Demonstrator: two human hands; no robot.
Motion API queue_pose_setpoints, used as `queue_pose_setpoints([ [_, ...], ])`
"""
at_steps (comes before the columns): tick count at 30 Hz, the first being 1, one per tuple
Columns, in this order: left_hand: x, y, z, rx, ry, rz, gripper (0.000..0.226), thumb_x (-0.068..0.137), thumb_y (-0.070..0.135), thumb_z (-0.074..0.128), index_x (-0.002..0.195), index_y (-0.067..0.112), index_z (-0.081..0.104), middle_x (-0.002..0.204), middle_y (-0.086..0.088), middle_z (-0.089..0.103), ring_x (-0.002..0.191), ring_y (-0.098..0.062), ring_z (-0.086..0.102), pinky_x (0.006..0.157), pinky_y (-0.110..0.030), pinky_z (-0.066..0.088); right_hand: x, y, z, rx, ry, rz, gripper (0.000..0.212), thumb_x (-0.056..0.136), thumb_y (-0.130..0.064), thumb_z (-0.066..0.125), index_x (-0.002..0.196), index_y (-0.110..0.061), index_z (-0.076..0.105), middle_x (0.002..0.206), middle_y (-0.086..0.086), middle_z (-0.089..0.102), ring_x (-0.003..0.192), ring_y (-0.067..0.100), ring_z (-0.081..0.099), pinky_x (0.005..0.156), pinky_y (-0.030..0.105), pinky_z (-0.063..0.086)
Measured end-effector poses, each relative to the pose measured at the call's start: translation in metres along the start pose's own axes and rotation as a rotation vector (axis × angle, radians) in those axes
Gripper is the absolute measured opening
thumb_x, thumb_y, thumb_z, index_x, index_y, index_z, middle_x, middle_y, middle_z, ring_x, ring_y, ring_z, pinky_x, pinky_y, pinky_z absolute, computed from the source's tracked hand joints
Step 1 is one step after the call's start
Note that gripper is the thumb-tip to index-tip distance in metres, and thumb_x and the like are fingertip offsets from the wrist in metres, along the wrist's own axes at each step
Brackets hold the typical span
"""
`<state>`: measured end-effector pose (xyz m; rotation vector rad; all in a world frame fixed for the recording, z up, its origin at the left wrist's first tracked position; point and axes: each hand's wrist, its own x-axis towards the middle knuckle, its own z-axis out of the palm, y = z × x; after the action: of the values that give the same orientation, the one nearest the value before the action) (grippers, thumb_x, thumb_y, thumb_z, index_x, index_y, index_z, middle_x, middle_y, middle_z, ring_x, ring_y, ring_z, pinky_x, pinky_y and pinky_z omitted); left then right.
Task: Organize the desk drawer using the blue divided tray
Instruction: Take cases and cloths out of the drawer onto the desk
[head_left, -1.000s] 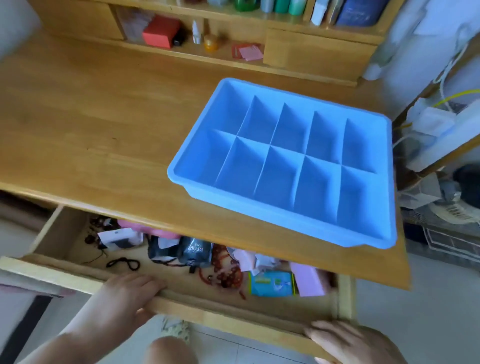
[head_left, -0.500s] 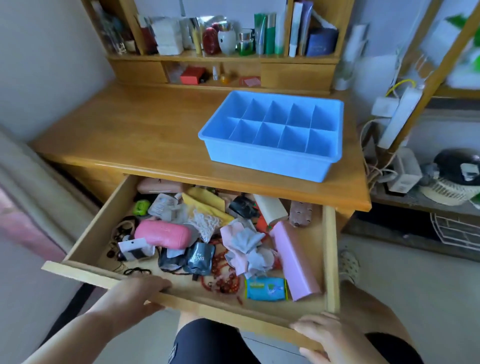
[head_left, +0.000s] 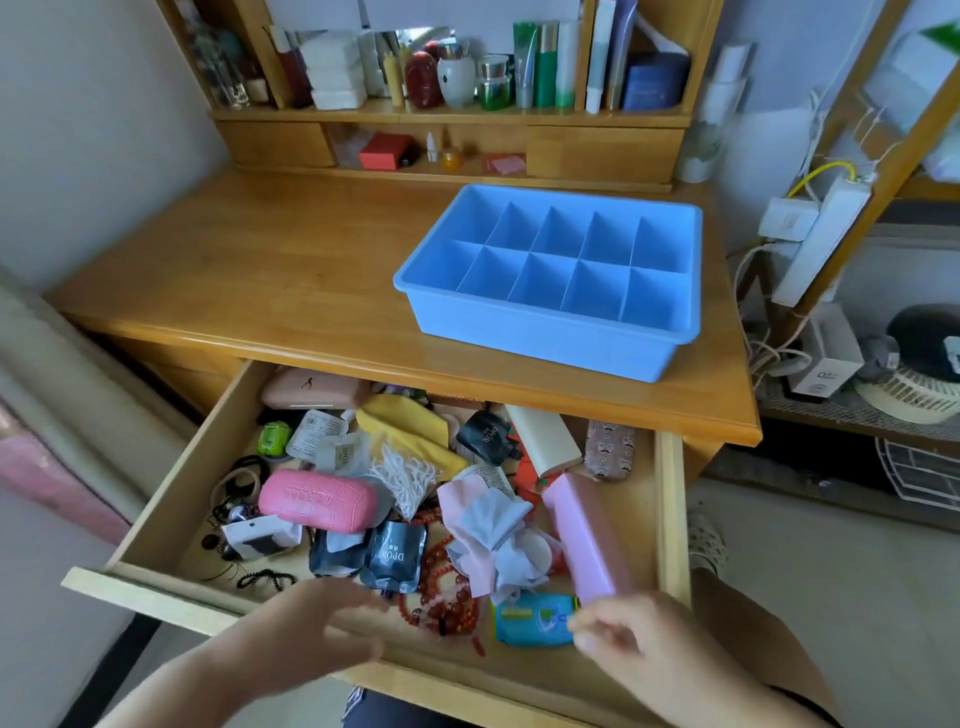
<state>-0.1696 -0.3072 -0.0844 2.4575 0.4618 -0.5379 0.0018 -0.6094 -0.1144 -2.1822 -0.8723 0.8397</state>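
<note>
Desk drawer pulled open, crammed with loose clutter. Blue divided tray set on desktop, all compartments seen empty. Nothing sorted yet; whole job judged left. Left hand and right hand blurred above drawer front, nothing held; finger spread cannot be told.

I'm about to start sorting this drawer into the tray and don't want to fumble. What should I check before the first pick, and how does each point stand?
1. Drawer pulled well out, contents exposed: ok.
2. Blue tray on the desk, compartments hold nothing: ok.
3. Left hand holds nothing: ok.
4. Right hand holds nothing: cannot tell, blurred, by the pink box.
5. Items lie separate: not ok, the red beads and cloths are tangled in a heap.
</note>
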Motion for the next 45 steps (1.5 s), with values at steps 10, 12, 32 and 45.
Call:
queue_pose_setpoints([
  [10,0.117,0.087,0.052,-0.143,0.351,-0.093,0.04,0.086,0.039,0.059,0.122,0.024,0.057,0.119,0.005,0.058,0.105,-0.012,0.055,0.083,-0.019,0.041,0.133,-0.026,0.003,-0.68,0.125,-0.139,0.035,0.091,-0.017,0.046,0.12,-0.032,0.06,0.141,-0.005,0.044,0.132,0.019,0.031,0.111,0.035,0.019],
  [12,0.124,0.091,0.054,-0.022,0.34,-0.124,0.03,0.087,0.038,0.054,0.111,0.021,0.061,0.111,0.0,0.059,0.099,-0.018,0.058,0.078,-0.026,0.045,0.135,-0.027,0.003,-0.642,0.144,-0.176,0.026,0.093,-0.026,0.047,0.109,-0.03,0.067,0.126,-0.01,0.056,0.123,0.016,0.041,0.104,0.031,0.025],
  [32,0.086,0.127,-0.004,-0.937,0.55,0.031,0.033,0.084,0.02,0.069,0.068,-0.002,0.051,0.059,-0.008,0.045,0.058,-0.016,0.04,0.057,-0.031,0.033,0.08,-0.075,-0.12,-0.394,1.072,-0.44,0.025,0.085,-0.024,0.059,0.107,-0.015,0.066,0.108,-0.001,0.065,0.101,0.018,0.057,0.094,0.03,0.041],
  [45,0.151,0.139,-0.051,-1.078,0.524,0.112,0.016,0.088,0.009,0.062,0.077,0.017,0.07,0.068,-0.008,0.066,0.064,-0.015,0.056,0.061,-0.033,0.043,0.161,-0.052,-0.211,-0.629,0.555,-0.394,0.023,0.092,-0.04,0.056,0.091,-0.022,0.071,0.081,-0.003,0.063,0.073,0.019,0.062,0.057,0.033,0.047],
])
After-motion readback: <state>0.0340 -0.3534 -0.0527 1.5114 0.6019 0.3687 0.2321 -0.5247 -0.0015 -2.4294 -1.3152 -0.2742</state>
